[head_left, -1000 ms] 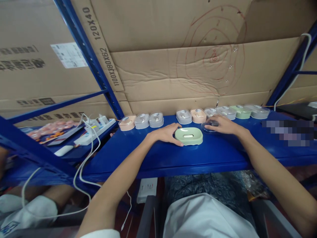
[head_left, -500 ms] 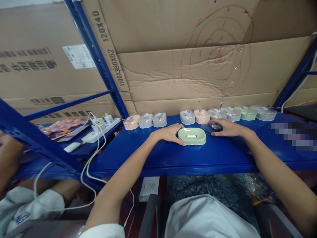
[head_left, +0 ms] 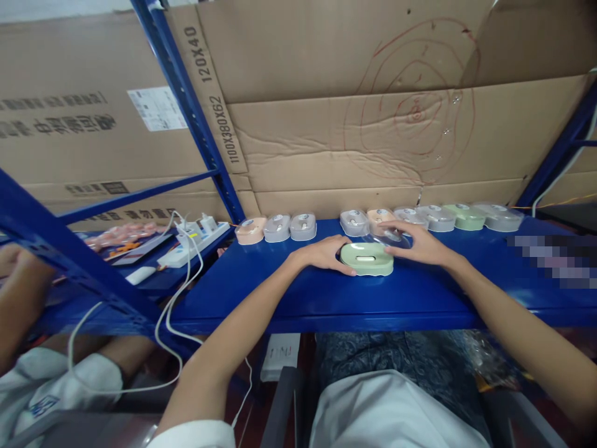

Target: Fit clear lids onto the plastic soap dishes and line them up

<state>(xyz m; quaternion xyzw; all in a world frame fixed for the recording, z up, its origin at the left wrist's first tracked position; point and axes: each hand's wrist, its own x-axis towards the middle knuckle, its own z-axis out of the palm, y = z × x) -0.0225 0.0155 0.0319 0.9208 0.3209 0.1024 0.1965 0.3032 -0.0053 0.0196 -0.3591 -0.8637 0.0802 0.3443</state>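
Note:
On the blue shelf stands a pale green oval soap dish (head_left: 368, 266), uncovered, with a long slot in its top. My left hand (head_left: 325, 254) is wrapped round its left end, thumb along the near side. Just behind and above the dish's right part, a clear plastic lid (head_left: 379, 238) is tilted. It is pinched in my right hand (head_left: 416, 241), whose thumb is near the dish's right end. Part of the lid is hidden by the fingers, and whether it touches the dish I cannot tell.
Several lidded soap dishes (head_left: 355, 222) in grey, pink and green line the shelf's back, with another short row (head_left: 277, 228) to the left. Cardboard (head_left: 298, 124) walls the back. White cables (head_left: 186, 274) and a power strip (head_left: 193, 239) lie left; another person's arm (head_left: 23, 292) is there.
My right hand has brought the clear lid left and up, from beside the green soap dish to above its back right part. My left hand stays on the dish.

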